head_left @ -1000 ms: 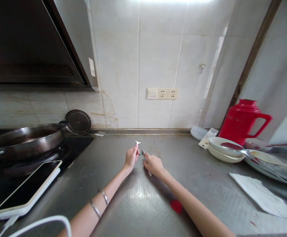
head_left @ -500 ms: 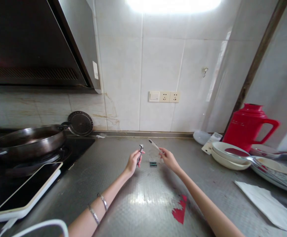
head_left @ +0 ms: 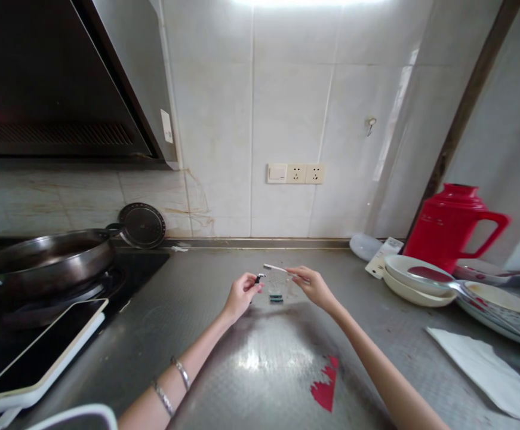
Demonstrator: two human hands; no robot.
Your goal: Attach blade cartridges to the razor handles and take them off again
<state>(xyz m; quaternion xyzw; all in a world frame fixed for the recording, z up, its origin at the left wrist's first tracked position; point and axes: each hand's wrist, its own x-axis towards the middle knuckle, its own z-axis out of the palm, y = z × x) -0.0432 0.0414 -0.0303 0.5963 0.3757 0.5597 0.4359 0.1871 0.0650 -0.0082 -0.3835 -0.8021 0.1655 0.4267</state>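
Note:
My left hand (head_left: 242, 294), with two silver bangles on the forearm, is closed on a small black and silver tool (head_left: 260, 278) that looks like a razor. Across from it, my right hand (head_left: 310, 286) grips the end of a thin white toothbrush (head_left: 275, 268); its dark-bristled head points left, just above and beyond the tool. The two objects are apart. Between the hands, small dark green items (head_left: 276, 298) lie on the metal counter, with what seems to be clear plastic behind them.
A pan (head_left: 45, 260) sits on the stove at left, a phone (head_left: 45, 352) on a white block before it. At right are a red flask (head_left: 450, 227), stacked bowls (head_left: 416, 292) and a white paper (head_left: 488, 370). A red scrap (head_left: 325, 388) lies on the counter (head_left: 224, 382).
The toothbrush has tilted from slanting upward to nearly level, its head lower and further left. My left hand has turned, bringing the tool's head lower. The camera view has shifted slightly.

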